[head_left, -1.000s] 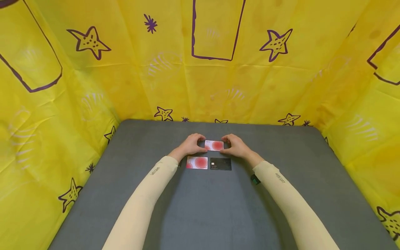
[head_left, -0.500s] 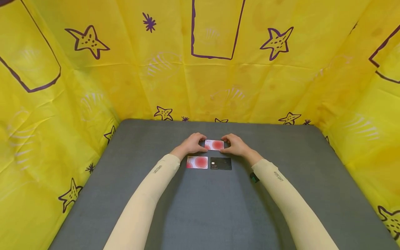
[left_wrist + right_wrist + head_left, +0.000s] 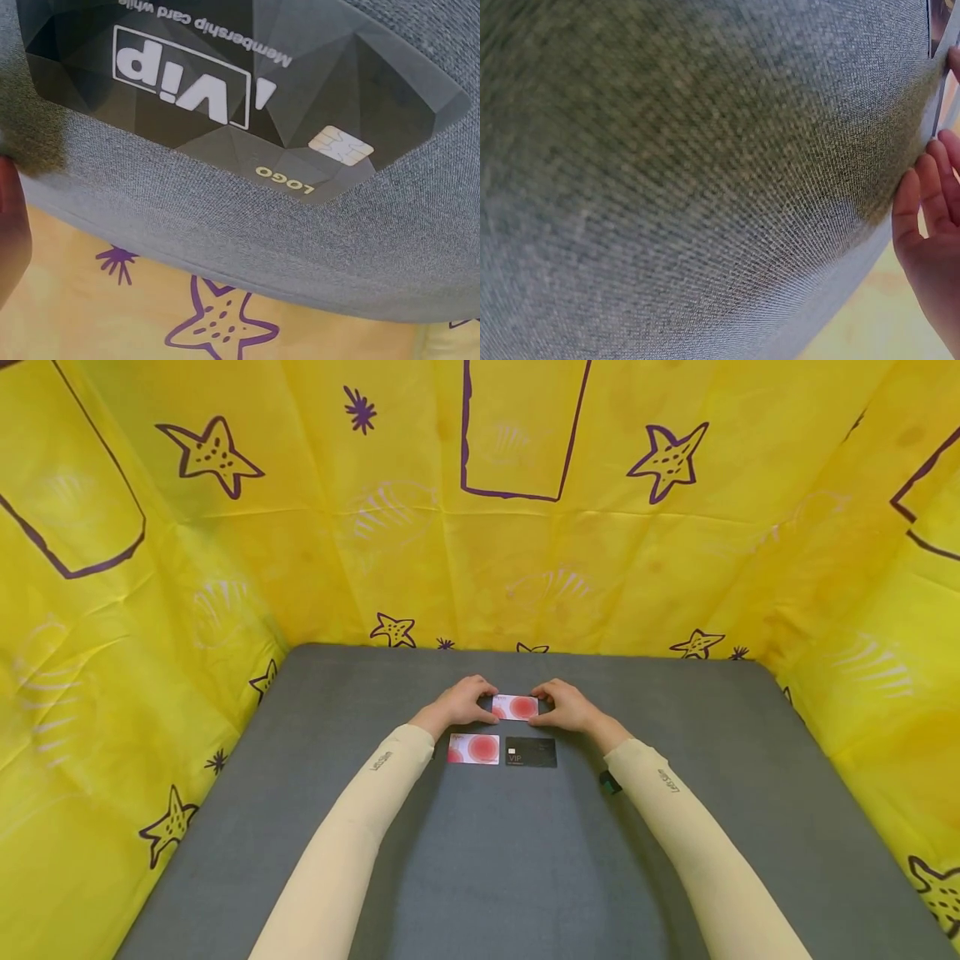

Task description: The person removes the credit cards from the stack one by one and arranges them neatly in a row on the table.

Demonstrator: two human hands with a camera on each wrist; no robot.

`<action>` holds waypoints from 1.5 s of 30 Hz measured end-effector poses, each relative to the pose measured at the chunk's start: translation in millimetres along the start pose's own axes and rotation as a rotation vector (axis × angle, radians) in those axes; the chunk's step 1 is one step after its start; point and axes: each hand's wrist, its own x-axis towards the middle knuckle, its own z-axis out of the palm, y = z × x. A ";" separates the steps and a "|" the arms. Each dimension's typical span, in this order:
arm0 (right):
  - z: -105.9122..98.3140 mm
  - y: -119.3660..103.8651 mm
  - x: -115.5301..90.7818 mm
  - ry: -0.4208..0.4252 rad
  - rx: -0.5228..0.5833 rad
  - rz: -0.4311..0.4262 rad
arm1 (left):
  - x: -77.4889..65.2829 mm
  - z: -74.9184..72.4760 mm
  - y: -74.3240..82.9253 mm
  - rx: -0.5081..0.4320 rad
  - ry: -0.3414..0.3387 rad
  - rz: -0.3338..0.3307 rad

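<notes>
Pinching red-circled card point(image 3: 515, 707) — tiny lettering point(image 3: 500, 698) seemingly blurred.

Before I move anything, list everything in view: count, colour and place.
table: 1, grey, centre of the head view
black card: 1, black, flat on the table
near card: 1, white with red circles, just left of the black card
far card: 1, white with red circles, beyond those two
boxed-Vip card: 1, dark grey, on the table, clear only in the left wrist view
sheet: yellow, behind and beside the table
starfish drawings: several, purple-outlined, on the sheet
sleeves: 2, cream, one per arm
small device: 1, black and green, by the right sleeve
left grip: 1, bare, pinching the far card's left end
right grip: 1, bare, pinching its right end
</notes>
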 end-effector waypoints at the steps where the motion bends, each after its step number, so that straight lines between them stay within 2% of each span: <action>1: 0.1 0.4 -0.1 0.003 0.000 -0.003 | 0.1 -0.3 0.0 0.003 -0.003 0.001; 9: 0.3 1.1 -1.3 0.009 0.016 -0.008 | 2.9 -2.6 -1.3 0.004 -0.025 0.008; 20: 0.3 2.4 0.4 0.012 0.012 -0.024 | 5.0 -2.9 -3.7 -0.013 -0.018 0.017; 33: 1.2 4.9 3.0 0.005 0.017 -0.039 | 9.4 -1.9 -7.4 0.014 -0.013 0.041; 40: -2.3 2.8 1.9 -0.001 0.005 -0.027 | 8.6 -4.4 -5.3 -0.001 -0.001 0.045; 45: -5.8 1.6 0.9 0.026 -0.018 -0.039 | 6.4 -7.0 -3.1 -0.005 0.033 0.064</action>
